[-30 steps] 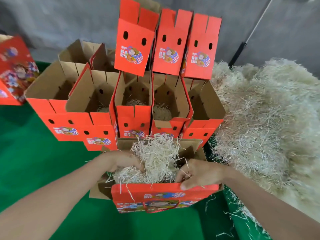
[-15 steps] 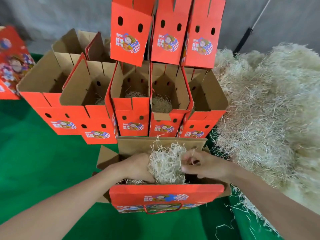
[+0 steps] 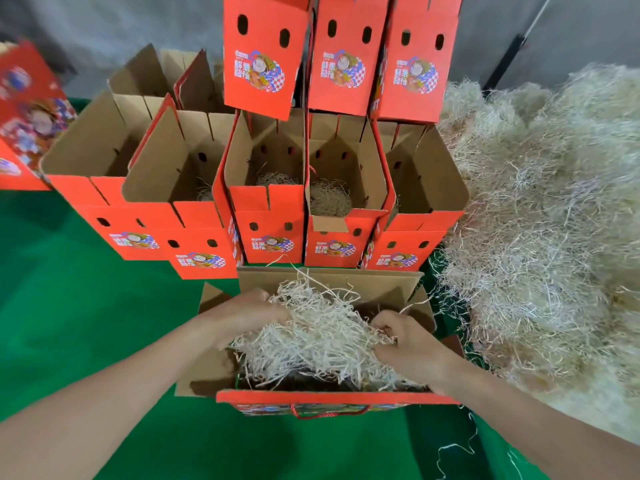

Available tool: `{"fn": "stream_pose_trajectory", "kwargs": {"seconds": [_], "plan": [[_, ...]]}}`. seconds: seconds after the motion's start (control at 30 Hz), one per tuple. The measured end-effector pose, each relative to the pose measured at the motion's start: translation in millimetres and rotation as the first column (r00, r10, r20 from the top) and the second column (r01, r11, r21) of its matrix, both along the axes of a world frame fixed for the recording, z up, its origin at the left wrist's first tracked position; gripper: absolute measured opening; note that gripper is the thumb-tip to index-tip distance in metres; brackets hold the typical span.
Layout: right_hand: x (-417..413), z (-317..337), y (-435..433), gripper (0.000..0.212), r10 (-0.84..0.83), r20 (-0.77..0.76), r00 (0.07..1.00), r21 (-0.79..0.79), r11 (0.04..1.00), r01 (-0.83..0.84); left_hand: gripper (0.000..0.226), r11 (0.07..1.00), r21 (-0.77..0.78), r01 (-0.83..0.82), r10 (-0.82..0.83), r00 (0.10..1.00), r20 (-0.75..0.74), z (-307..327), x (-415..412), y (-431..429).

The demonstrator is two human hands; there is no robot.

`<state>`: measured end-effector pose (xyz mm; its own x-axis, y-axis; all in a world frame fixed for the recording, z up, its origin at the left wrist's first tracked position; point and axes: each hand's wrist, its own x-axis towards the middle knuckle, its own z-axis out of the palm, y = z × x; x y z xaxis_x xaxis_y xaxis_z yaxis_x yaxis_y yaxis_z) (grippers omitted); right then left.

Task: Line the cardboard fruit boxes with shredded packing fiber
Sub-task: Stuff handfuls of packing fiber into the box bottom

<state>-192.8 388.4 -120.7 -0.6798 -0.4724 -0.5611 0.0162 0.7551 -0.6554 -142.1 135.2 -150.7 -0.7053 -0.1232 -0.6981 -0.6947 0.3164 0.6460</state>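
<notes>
An open red cardboard fruit box [image 3: 332,399] stands nearest me on the green cloth, brown flaps spread. A wad of pale shredded fiber [image 3: 311,334] fills its opening. My left hand [image 3: 249,315] grips the wad's left side, fingers buried in the strands. My right hand [image 3: 408,344] has curled fingers pinching the fiber at the wad's right side, inside the box. Both hands sit over the box mouth.
Several open red boxes [image 3: 270,202] stand in a row behind, some with fiber nests at the bottom, lids raised. A big heap of loose fiber [image 3: 540,237] lies to the right. Green cloth [image 3: 69,323] covers the left; another red box [image 3: 27,116] sits far left.
The hands moved apart over the box, and the fiber wad has been spread wider and flatter across the opening. My view has dropped closer to the box.
</notes>
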Motion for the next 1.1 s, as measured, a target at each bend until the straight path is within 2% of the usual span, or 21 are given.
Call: {"fn": "stream_pose_trajectory", "kwargs": {"seconds": [0.07,0.1,0.13,0.2,0.27,0.33,0.4,0.43,0.5,0.57,0.63,0.67,0.77,0.87,0.93,1.03,1.1], "plan": [[3,1,2,0.035,-0.038,-0.067,0.997,-0.053,0.998,0.035,0.099,1.0,0.027,-0.009,0.009,1.0,0.008,-1,-6,6],[3,2,3,0.037,-0.085,-0.015,0.996,-0.114,0.99,0.083,0.11,0.997,0.083,-0.003,0.001,1.0,0.029,2,-8,9],[4,1,5,0.041,-0.129,0.084,0.988,-0.179,0.974,0.142,0.119,0.989,0.148,0.008,-0.015,0.999,0.045,4,-10,13],[7,1,2,0.052,-0.183,0.356,0.916,-0.267,0.92,0.287,0.119,0.971,0.238,0.02,-0.033,0.998,0.048,6,-10,27],[10,-2,-5,0.065,-0.198,0.493,0.847,-0.221,0.913,0.342,0.109,0.947,0.32,0.028,-0.051,0.997,0.066,4,-5,38],[11,-7,-9,0.076,-0.259,0.471,0.843,-0.153,0.918,0.367,0.105,0.84,0.541,-0.031,-0.025,0.995,0.095,-2,2,41],[9,-13,-9,0.065,-0.314,0.396,0.863,-0.118,0.914,0.387,0.111,0.74,0.668,-0.083,0.016,0.994,0.106,-13,11,36],[8,-14,-7,0.059,-0.347,0.372,0.861,-0.095,0.909,0.407,0.106,0.735,0.675,-0.063,0.004,0.996,0.089,-17,15,35],[4,-16,1,0.043,-0.428,0.359,0.829,-0.064,0.875,0.479,0.086,0.8,0.599,-0.04,0.011,0.999,0.052,-19,19,33],[1,-17,10,0.027,-0.497,0.361,0.789,-0.065,0.831,0.553,0.051,0.849,0.505,-0.158,0.148,0.987,0.06,-18,17,25],[2,-19,17,0.038,-0.532,0.323,0.783,-0.031,0.821,0.57,0.019,0.798,0.501,-0.335,0.338,0.937,0.088,-13,15,12],[2,-21,19,0.043,-0.532,0.291,0.795,0.009,0.833,0.553,0.019,0.765,0.505,-0.399,0.408,0.908,0.1,-9,14,6],[7,-17,20,0.054,-0.423,0.238,0.875,0.09,0.906,0.413,0.043,0.734,0.494,-0.466,0.477,0.872,0.114,-3,18,-2],[6,-1,13,0.073,-0.111,0.3,0.948,0.035,0.994,0.105,0.041,0.812,0.465,-0.353,0.347,0.932,0.102,2,21,6],[4,4,-1,0.086,0.034,0.376,0.926,0.007,0.999,-0.04,0.046,0.876,0.397,-0.273,0.272,0.96,0.06,-3,19,15],[2,4,-30,0.086,0.062,0.407,0.911,0.029,0.996,-0.081,0.064,0.942,0.298,-0.153,0.157,0.988,0.009,-15,14,31],[0,-2,-42,0.079,0.061,0.356,0.933,0.07,0.993,-0.091,0.062,0.963,0.248,-0.11,0.117,0.993,-0.015,-10,17,35]]}}
